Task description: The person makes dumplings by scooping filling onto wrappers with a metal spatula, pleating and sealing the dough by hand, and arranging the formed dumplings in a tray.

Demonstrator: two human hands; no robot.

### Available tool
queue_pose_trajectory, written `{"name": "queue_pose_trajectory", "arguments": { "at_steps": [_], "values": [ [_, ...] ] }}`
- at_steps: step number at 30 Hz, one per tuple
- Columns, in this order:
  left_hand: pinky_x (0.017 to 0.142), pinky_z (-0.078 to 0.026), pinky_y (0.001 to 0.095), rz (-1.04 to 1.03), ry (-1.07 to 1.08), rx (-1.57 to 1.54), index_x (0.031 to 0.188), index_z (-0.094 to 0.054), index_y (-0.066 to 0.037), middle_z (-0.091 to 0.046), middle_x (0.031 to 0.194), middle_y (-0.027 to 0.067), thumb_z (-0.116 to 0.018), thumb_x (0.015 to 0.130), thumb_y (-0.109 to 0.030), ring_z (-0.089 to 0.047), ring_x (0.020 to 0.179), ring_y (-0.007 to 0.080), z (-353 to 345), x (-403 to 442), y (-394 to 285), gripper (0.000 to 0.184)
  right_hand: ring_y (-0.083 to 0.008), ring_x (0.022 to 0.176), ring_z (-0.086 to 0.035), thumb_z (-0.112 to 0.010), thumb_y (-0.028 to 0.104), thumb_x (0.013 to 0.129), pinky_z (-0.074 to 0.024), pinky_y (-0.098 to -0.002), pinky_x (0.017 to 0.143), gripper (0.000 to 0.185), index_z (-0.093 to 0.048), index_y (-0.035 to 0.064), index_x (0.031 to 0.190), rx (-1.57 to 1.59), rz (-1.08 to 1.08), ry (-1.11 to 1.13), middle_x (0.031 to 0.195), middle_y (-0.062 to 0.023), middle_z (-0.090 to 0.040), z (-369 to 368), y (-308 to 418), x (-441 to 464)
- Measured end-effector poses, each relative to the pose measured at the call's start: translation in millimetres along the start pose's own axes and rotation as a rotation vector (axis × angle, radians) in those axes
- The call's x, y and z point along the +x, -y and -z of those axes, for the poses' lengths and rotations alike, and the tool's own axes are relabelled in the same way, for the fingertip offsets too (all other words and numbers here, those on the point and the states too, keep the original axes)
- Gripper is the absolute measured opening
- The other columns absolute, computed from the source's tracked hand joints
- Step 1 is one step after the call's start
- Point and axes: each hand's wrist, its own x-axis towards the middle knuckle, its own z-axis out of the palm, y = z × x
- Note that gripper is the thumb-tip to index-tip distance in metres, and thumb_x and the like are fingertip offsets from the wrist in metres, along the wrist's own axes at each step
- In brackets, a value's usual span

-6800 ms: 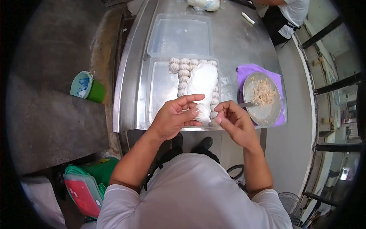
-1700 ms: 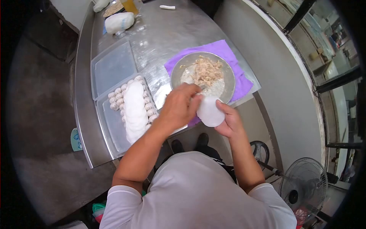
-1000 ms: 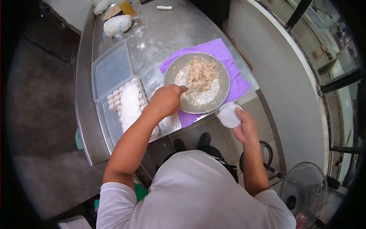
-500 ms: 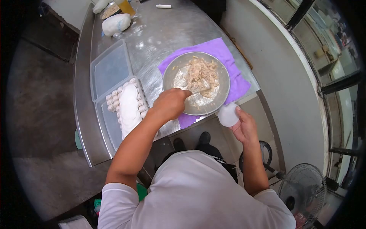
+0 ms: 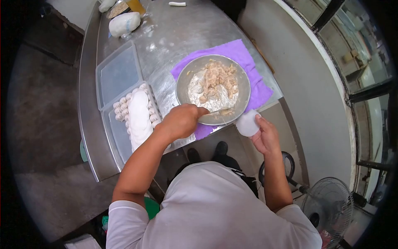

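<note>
My left hand [image 5: 181, 120] grips a flat metal spatula [image 5: 219, 111] whose blade carries a little filling inside the near side of a round metal bowl [image 5: 195, 66]. Pale, shredded-looking filling [image 5: 219, 78] lies heaped in the bowl, which rests on a purple cloth [image 5: 260, 89]. To the right of the bowl's near edge, my right hand [image 5: 266, 135] holds a round white wrapper [image 5: 248, 123] between thumb and fingers. At the left, a clear plastic tray [image 5: 114, 133] holds rows of pleated dumplings [image 5: 121, 108] with a stack of white wrappers [image 5: 140, 116] on top.
Beside the tray lies a clear lid or second tray [image 5: 120, 74]. Farther back on the metal table [image 5: 178, 31] are a wrapped white bundle [image 5: 124, 24], a yellow container [image 5: 136, 6] and a white stick [image 5: 177, 4]. A fan [image 5: 327, 205] stands at the lower right.
My left hand has moved the spatula from the filling down to the bowl's near side, with some filling on it. My right hand stays nearly still with the wrapper.
</note>
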Motion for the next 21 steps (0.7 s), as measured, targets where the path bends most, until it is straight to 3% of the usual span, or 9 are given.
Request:
{"name": "queue_pose_trajectory", "arguments": {
  "at_steps": [4, 7, 10, 13, 16, 19, 21],
  "values": [
    [0.084, -0.053, 0.0479, -0.017, -0.027, -0.049, 0.118, -0.072, -0.006, -0.071, 0.098, 0.0239, -0.058, 0.087, 0.001, -0.068, 0.094, 0.0407, 15, -15, -1, 0.034, -0.028, 0.109, -0.068, -0.054, 0.02, 0.105, -0.0558, -0.0453, 0.095, 0.036, -0.054, -0.0058, 0.131, -0.012, 0.0, 0.012, 0.121, -0.0163, -0.067, -1, -1, 0],
    [0.084, -0.053, 0.0484, 0.121, -0.026, 0.03, 0.118, -0.072, -0.006, -0.071, 0.098, 0.0265, -0.058, 0.088, 0.001, -0.068, 0.094, 0.041, -4, -20, 0, 0.034, -0.0273, 0.11, -0.068, -0.054, 0.02, 0.105, -0.0554, -0.0439, 0.096, 0.037, -0.054, -0.0059, 0.132, -0.042, -0.002, -0.003, 0.123, -0.0162, -0.066, -5, -3, 2],
    [0.083, -0.053, 0.0481, 0.029, -0.081, -0.035, 0.121, -0.071, -0.007, -0.07, 0.099, 0.0251, -0.057, 0.087, 0.003, -0.067, 0.093, 0.042, -17, -21, -9, 0.038, -0.0266, 0.111, -0.067, -0.053, 0.021, 0.105, -0.0548, -0.0424, 0.097, 0.039, -0.053, -0.0062, 0.134, 0.005, 0.002, 0.055, 0.125, -0.0161, -0.066, -11, -5, 5],
    [0.082, -0.053, 0.0482, 0.042, -0.162, -0.067, 0.126, -0.069, -0.009, -0.068, 0.098, 0.0222, -0.055, 0.087, 0.003, -0.067, 0.093, 0.0418, -13, -11, -16, 0.042, -0.0264, 0.112, -0.067, -0.052, 0.021, 0.106, -0.0545, -0.0416, 0.097, 0.041, -0.052, -0.0065, 0.136, -0.021, 0.001, 0.062, 0.126, -0.0162, -0.065, -16, -6, 6],
    [0.081, -0.052, 0.0483, 0.124, -0.156, 0.089, 0.128, -0.068, -0.011, -0.066, 0.096, 0.0195, -0.055, 0.088, 0.001, -0.066, 0.093, 0.0404, -9, 10, -8, 0.044, -0.0263, 0.112, -0.067, -0.052, 0.021, 0.106, -0.0546, -0.0419, 0.098, 0.041, -0.051, -0.0067, 0.136, -0.045, -0.009, 0.059, 0.126, -0.0163, -0.065, -18, -6, 6],
    [0.082, -0.052, 0.0479, 0.057, -0.083, 0.135, 0.127, -0.069, -0.013, -0.067, 0.097, 0.0191, -0.054, 0.088, -0.001, -0.066, 0.094, 0.0393, -1, 16, -8, 0.043, -0.0262, 0.111, -0.068, -0.053, 0.021, 0.106, -0.0549, -0.0421, 0.097, 0.041, -0.052, -0.0067, 0.136, -0.065, -0.007, 0.059, 0.126, -0.016, -0.065, -17, -7, 6],
    [0.084, -0.052, 0.047, 0.047, 0.105, 0.154, 0.127, -0.069, -0.014, -0.068, 0.098, 0.0181, -0.054, 0.086, 0.0, -0.067, 0.096, 0.0376, 16, 9, -13, 0.045, -0.026, 0.11, -0.068, -0.053, 0.021, 0.106, -0.0554, -0.042, 0.097, 0.04, -0.052, -0.0064, 0.135, -0.061, 0.004, 0.043, 0.125, -0.0157, -0.066, -12, -7, 5]
  ]
}}
